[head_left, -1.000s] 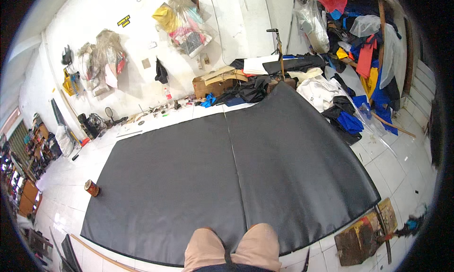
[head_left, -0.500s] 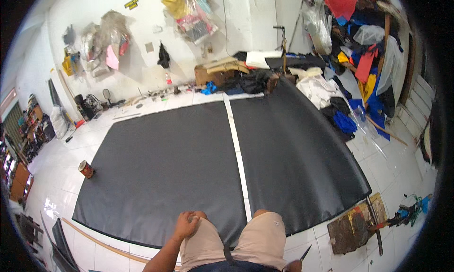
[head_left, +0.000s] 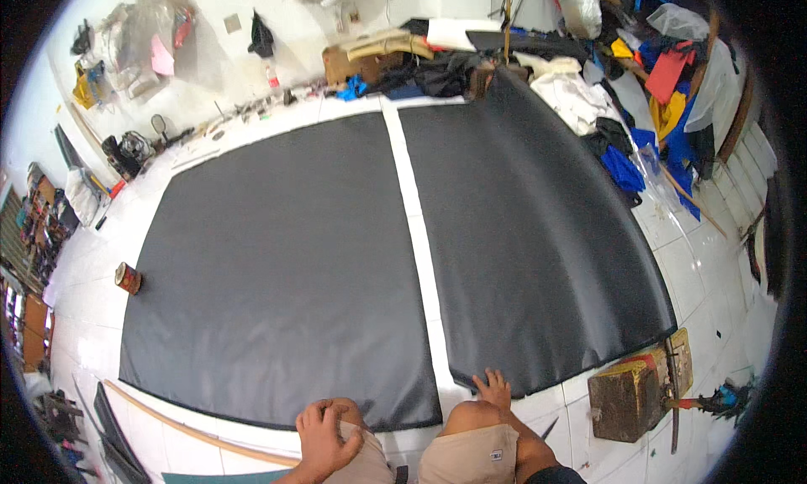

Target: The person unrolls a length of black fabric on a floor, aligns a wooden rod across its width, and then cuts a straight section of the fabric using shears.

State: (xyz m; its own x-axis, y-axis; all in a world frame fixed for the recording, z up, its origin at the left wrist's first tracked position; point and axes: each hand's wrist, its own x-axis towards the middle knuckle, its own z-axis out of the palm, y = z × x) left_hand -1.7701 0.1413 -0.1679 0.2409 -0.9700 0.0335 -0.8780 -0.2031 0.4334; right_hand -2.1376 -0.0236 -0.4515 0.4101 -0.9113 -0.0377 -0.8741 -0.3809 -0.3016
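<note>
Two large black sheets lie flat on the white tiled floor, a left sheet (head_left: 277, 265) and a right sheet (head_left: 530, 232), with a strip of bare floor (head_left: 416, 223) between them. My right hand (head_left: 493, 390) rests with fingers spread on the near edge of the right sheet. My left hand (head_left: 324, 438) sits on my left knee, fingers curled, holding nothing that I can see. Both knees in beige shorts show at the bottom edge.
A small round tin (head_left: 128, 278) stands left of the left sheet. A wooden block (head_left: 626, 404) and a board with a long tool lie at lower right. A long wooden stick (head_left: 202, 433) lies near the front left. Piled cloth (head_left: 656, 80) and boxes crowd the far side.
The gap between the two sheets has widened, with the right sheet shifted to the right. My right hand has come down onto the right sheet's near edge. The view has tipped further down.
</note>
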